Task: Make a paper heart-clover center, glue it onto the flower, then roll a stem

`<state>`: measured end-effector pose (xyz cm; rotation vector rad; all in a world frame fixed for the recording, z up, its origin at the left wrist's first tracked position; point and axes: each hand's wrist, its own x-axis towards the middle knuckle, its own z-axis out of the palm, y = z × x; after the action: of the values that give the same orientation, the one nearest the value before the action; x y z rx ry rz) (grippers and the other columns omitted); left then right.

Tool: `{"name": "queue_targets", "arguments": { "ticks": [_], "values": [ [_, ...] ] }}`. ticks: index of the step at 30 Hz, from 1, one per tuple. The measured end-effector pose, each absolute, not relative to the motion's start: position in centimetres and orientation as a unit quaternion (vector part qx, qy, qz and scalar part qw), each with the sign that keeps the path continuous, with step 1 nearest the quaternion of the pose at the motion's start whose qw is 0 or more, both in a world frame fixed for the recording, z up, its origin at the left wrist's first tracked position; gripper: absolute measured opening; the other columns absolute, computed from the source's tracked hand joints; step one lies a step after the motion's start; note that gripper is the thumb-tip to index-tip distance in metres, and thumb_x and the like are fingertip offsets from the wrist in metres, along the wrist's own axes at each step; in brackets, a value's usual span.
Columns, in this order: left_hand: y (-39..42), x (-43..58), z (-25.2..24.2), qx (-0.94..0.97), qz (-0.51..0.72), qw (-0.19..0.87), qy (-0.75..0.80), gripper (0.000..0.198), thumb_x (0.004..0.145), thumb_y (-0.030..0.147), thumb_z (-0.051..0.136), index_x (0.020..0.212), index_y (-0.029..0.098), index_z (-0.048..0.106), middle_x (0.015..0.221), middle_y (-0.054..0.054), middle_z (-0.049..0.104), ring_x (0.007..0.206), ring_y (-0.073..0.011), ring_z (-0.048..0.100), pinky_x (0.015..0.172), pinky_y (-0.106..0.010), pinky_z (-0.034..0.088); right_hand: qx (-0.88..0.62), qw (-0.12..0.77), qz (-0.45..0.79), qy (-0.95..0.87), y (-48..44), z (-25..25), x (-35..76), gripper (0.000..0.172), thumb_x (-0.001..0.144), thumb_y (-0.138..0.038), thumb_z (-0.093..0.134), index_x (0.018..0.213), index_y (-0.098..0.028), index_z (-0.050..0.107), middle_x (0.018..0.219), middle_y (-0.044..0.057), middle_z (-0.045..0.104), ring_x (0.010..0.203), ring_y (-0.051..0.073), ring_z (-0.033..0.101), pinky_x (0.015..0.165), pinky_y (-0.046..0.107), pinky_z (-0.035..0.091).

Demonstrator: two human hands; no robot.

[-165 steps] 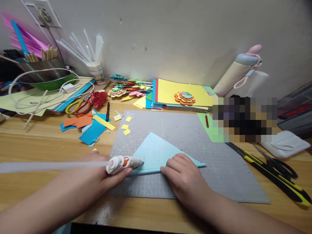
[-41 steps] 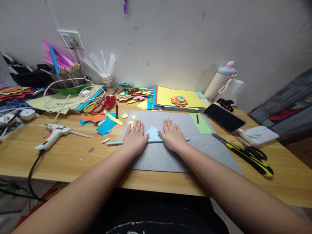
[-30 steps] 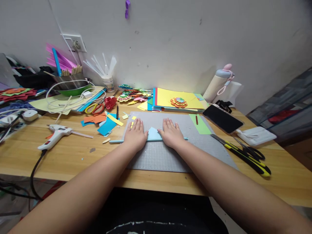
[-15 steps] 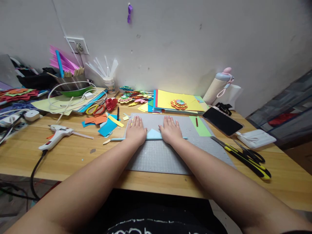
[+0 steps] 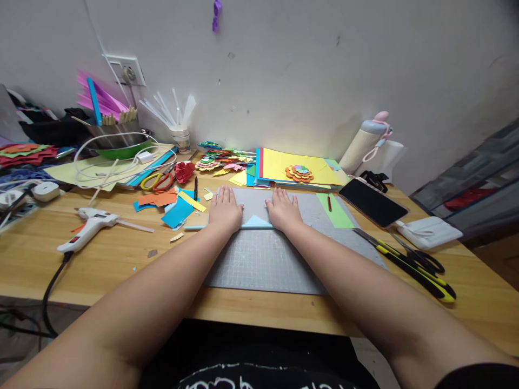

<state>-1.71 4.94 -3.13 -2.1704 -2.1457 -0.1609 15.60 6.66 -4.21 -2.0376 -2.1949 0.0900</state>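
A thin light-blue paper roll lies across the grey cutting mat, with a small pointed flap of paper standing out on its far side. My left hand presses flat on the roll's left part, fingers stretched forward. On its right part rests my right hand, likewise flat with the fingers extended. Both palms hide stretches of the roll, and its left end sticks out past my left hand. A green paper strip with a small dark red stick on it lies to the right of my right hand.
Left of the mat are paper scraps and a hot glue gun. To the right lie a utility knife, black scissors, a phone and a white power bank. Behind stands a stack of coloured paper.
Both hands have slid slightly forward, away from me, with the light-blue roll turning under them. Less of its pointed flap shows now. The camera view has shifted a little.
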Motion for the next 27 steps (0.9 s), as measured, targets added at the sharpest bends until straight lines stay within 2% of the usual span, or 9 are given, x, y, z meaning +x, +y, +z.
{"name": "queue_targets", "arguments": {
  "ticks": [7, 11, 13, 15, 18, 21, 23, 25, 27],
  "values": [
    [5.0, -1.7, -3.1, -0.712, -0.06, 0.04, -0.699, 0.064, 0.094, 0.035, 0.035, 0.148, 0.002, 0.027, 0.157, -0.016, 0.023, 0.146, -0.0244, 0.016, 0.119, -0.04, 0.01, -0.641, 0.099, 0.014, -0.761, 5.8, -3.0, 15.3, 0.057, 0.1, -0.036, 0.017, 0.15, -0.01, 0.025, 0.157, 0.011, 0.024, 0.145, 0.021, 0.017, 0.115, 0.049, 0.0],
    [4.9, -1.7, -3.1, -0.716, -0.07, 0.036, -0.694, 0.063, 0.094, 0.034, 0.035, 0.147, 0.002, 0.028, 0.156, -0.017, 0.024, 0.146, -0.025, 0.017, 0.119, -0.04, 0.01, -0.62, 0.105, 0.016, -0.778, 4.8, -2.2, 13.9, 0.057, 0.101, -0.037, 0.016, 0.151, -0.011, 0.022, 0.158, 0.01, 0.02, 0.146, 0.021, 0.012, 0.115, 0.05, -0.005],
    [4.9, -1.7, -3.2, -0.717, -0.077, 0.03, -0.692, 0.063, 0.094, 0.033, 0.036, 0.147, 0.001, 0.028, 0.156, -0.018, 0.025, 0.146, -0.0256, 0.016, 0.119, -0.04, 0.009, -0.606, 0.095, 0.029, -0.789, 4.3, -2.4, 13.1, 0.058, 0.1, -0.04, 0.018, 0.152, -0.013, 0.021, 0.159, 0.007, 0.018, 0.146, 0.02, 0.011, 0.116, 0.046, -0.003],
    [4.9, -1.7, -3.3, -0.718, -0.086, 0.02, -0.69, 0.062, 0.093, 0.032, 0.037, 0.146, 0.001, 0.03, 0.155, -0.018, 0.026, 0.146, -0.0264, 0.018, 0.118, -0.042, 0.01, -0.602, 0.08, 0.048, -0.793, 4.1, -2.8, 12.5, 0.06, 0.1, -0.042, 0.021, 0.151, -0.012, 0.022, 0.158, 0.009, 0.019, 0.146, 0.021, 0.014, 0.116, 0.045, 0.002],
    [4.7, -1.8, -3.2, -0.724, -0.109, 0.002, -0.681, 0.06, 0.093, 0.032, 0.04, 0.145, 0.004, 0.034, 0.153, -0.018, 0.032, 0.144, -0.0278, 0.024, 0.117, -0.044, 0.016, -0.605, 0.069, 0.075, -0.79, 3.8, -3.4, 12.2, 0.062, 0.099, -0.041, 0.024, 0.151, -0.008, 0.02, 0.158, 0.012, 0.019, 0.145, 0.023, 0.016, 0.116, 0.045, 0.007],
    [3.9, -2.3, -2.3, -0.731, -0.151, -0.004, -0.666, 0.053, 0.092, 0.029, 0.042, 0.141, 0.008, 0.041, 0.148, -0.017, 0.042, 0.14, -0.0287, 0.032, 0.114, -0.045, 0.023, -0.606, 0.071, 0.096, -0.787, 3.6, -3.4, 12.3, 0.062, 0.099, -0.04, 0.026, 0.152, -0.008, 0.019, 0.158, 0.012, 0.017, 0.146, 0.023, 0.015, 0.116, 0.045, 0.007],
    [3.0, -2.6, -1.5, -0.737, -0.184, -0.004, -0.65, 0.044, 0.092, 0.026, 0.043, 0.134, 0.013, 0.05, 0.139, -0.016, 0.052, 0.131, -0.0282, 0.043, 0.109, -0.045, 0.029, -0.606, 0.078, 0.11, -0.784, 3.5, -3.3, 12.4, 0.063, 0.099, -0.04, 0.027, 0.152, -0.008, 0.018, 0.159, 0.012, 0.016, 0.146, 0.023, 0.013, 0.116, 0.044, 0.005],
    [1.9, -2.9, -0.8, -0.758, -0.203, -0.015, -0.62, 0.03, 0.092, 0.028, 0.047, 0.116, 0.018, 0.063, 0.122, -0.012, 0.063, 0.118, -0.0266, 0.054, 0.1, -0.043, 0.037, -0.606, 0.089, 0.127, -0.78, 3.4, -3.2, 12.3, 0.063, 0.099, -0.04, 0.028, 0.152, -0.009, 0.016, 0.159, 0.012, 0.013, 0.146, 0.023, 0.011, 0.116, 0.044, 0.002],
    [0.8, -3.0, -0.6, -0.789, -0.206, -0.037, -0.578, 0.018, 0.088, 0.032, 0.057, 0.096, 0.021, 0.069, 0.105, -0.006, 0.068, 0.104, -0.024, 0.06, 0.091, -0.038, 0.043, -0.606, 0.102, 0.15, -0.775, 3.5, -3.1, 12.3, 0.064, 0.099, -0.04, 0.028, 0.152, -0.008, 0.015, 0.159, 0.012, 0.012, 0.147, 0.022, 0.009, 0.116, 0.044, 0.0]
  ]
}}
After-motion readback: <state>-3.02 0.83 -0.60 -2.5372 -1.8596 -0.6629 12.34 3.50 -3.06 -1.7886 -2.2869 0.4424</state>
